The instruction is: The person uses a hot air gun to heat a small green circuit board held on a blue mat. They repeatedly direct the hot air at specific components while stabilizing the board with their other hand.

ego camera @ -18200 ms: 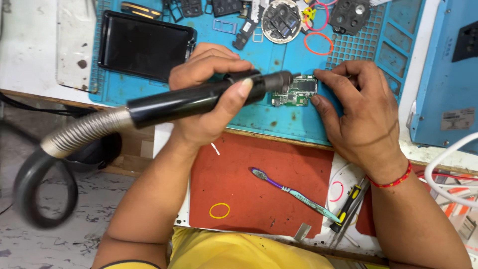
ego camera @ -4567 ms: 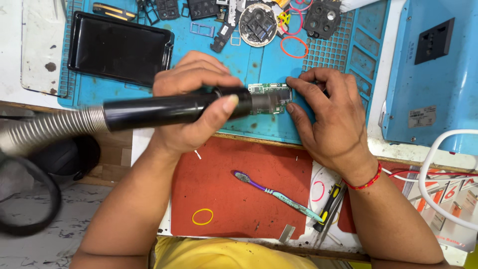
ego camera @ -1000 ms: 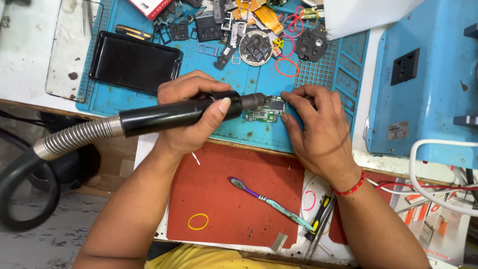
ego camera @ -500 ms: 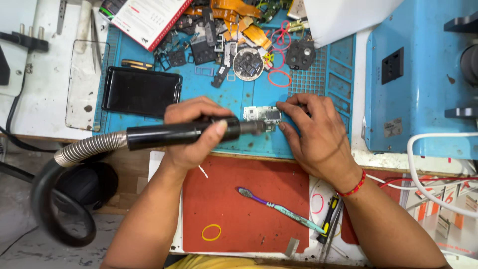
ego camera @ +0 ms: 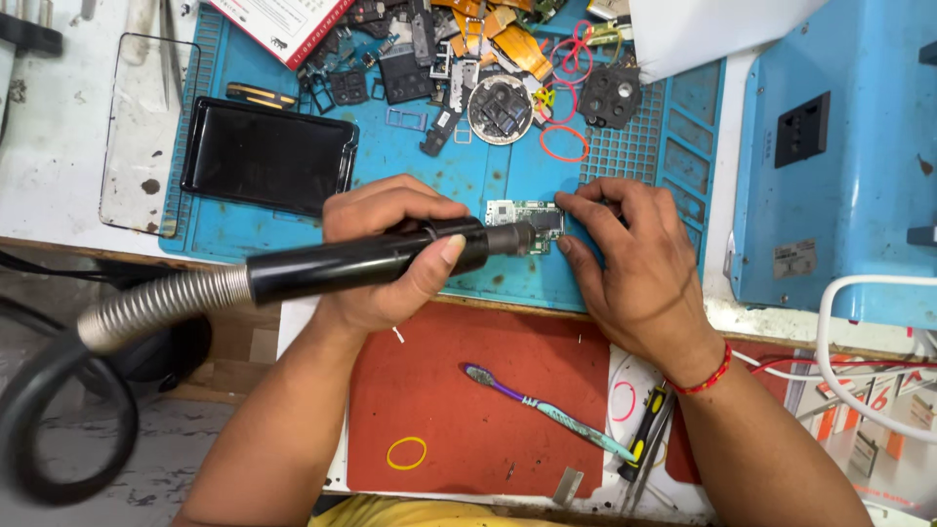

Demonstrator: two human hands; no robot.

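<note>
While the left hand (ego camera: 390, 249) wraps closed around the black cylindrical hot-air wand (ego camera: 366, 262), its thumb laid along the barrel, the metal nozzle points at the small green circuit board (ego camera: 527, 217) lying flat on the blue silicone work mat (ego camera: 410, 166). The right hand (ego camera: 630, 263) rests on the mat beside the board, fingertips pinching its right edge to pin it down; it grips the board rather than lying open. Whether the nozzle tip touches the board or hovers just above it is hard to tell from this angle.

Judging by its look, the board is light, thin and stiff, and fragile (tiny parts stud its face), so the bare edges are the place to hold it, as the right hand does. The wand seems heavier at the back, where a ribbed grey hose (ego camera: 161, 304) drags on it, so a grip near the middle of the barrel suits it.

Nearby on the bench lie a black phone screen (ego camera: 265, 156), a red mat (ego camera: 468, 400) bearing a purple-and-teal toothbrush (ego camera: 542, 410), and a yellow rubber band (ego camera: 406, 453).
</note>
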